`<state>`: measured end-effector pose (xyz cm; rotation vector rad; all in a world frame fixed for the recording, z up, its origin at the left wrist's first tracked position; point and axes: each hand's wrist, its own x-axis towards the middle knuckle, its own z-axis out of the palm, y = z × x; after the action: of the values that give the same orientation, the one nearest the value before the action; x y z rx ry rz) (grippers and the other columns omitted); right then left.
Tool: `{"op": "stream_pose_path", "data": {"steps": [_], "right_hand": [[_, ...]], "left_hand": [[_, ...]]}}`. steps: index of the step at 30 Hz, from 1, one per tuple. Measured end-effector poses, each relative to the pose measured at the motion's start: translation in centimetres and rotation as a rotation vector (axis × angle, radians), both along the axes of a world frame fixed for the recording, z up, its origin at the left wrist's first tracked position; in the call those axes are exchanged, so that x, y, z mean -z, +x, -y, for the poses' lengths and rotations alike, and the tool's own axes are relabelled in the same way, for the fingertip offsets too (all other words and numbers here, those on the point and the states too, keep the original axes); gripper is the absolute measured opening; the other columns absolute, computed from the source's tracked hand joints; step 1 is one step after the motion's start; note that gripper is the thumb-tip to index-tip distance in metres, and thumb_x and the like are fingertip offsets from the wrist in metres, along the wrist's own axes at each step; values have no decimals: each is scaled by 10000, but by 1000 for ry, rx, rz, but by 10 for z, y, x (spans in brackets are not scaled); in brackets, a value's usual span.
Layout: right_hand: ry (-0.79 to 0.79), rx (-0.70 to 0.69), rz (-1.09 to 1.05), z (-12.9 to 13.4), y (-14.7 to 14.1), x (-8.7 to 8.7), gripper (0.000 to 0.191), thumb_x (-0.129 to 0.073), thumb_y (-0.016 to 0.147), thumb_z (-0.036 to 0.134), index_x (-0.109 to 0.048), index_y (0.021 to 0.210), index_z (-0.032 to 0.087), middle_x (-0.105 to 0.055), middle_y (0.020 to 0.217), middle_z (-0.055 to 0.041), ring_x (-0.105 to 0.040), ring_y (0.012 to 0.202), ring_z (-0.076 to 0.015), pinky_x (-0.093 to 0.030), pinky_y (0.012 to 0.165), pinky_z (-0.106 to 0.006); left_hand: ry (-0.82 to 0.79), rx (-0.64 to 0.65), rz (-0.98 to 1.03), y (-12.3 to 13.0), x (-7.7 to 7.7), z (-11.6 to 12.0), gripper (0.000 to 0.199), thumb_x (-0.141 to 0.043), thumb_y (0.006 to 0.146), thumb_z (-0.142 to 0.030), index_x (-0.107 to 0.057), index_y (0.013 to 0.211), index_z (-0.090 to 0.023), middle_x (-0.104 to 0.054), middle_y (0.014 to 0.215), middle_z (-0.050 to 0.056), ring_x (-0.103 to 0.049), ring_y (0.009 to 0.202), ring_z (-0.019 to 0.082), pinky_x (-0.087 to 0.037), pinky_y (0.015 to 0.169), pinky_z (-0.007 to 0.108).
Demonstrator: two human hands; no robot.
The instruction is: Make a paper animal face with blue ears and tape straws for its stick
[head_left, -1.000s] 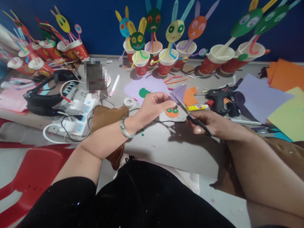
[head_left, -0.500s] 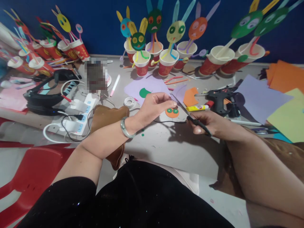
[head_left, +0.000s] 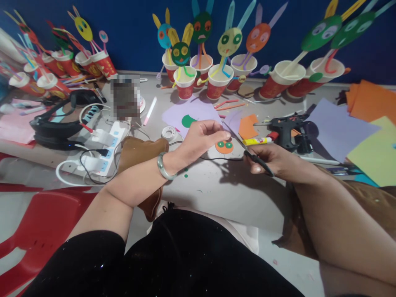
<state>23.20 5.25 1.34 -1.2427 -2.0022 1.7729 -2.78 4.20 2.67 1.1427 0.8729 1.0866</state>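
Observation:
My right hand is closed on the handles of dark scissors, whose blades point up and left toward my left fingertips. My left hand is pinched above the table, and what it holds between thumb and fingers is too small to make out. Just below and right of those fingertips lies an orange paper disc with two green round eyes. Behind my left hand is a green paper piece on a purple sheet. A yellow glue stick lies behind the scissors.
Red paper cups with paper rabbit figures line the back. A black glue gun and coloured sheets are at right. On the left are a power strip, cables and a brown pouch.

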Motion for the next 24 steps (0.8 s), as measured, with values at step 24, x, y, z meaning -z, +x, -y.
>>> {"op": "stream_pose_path", "data": {"steps": [24], "right_hand": [[-15, 15, -1, 2, -5, 7, 776, -821, 600, 930, -564, 701, 205, -512, 662, 25, -411, 643, -131, -299, 602, -291]], "left_hand": [[36, -93, -56, -1, 2, 0, 390, -918, 778, -469, -667, 678, -187, -693, 740, 2, -612, 755, 117, -520, 762, 284]]}}
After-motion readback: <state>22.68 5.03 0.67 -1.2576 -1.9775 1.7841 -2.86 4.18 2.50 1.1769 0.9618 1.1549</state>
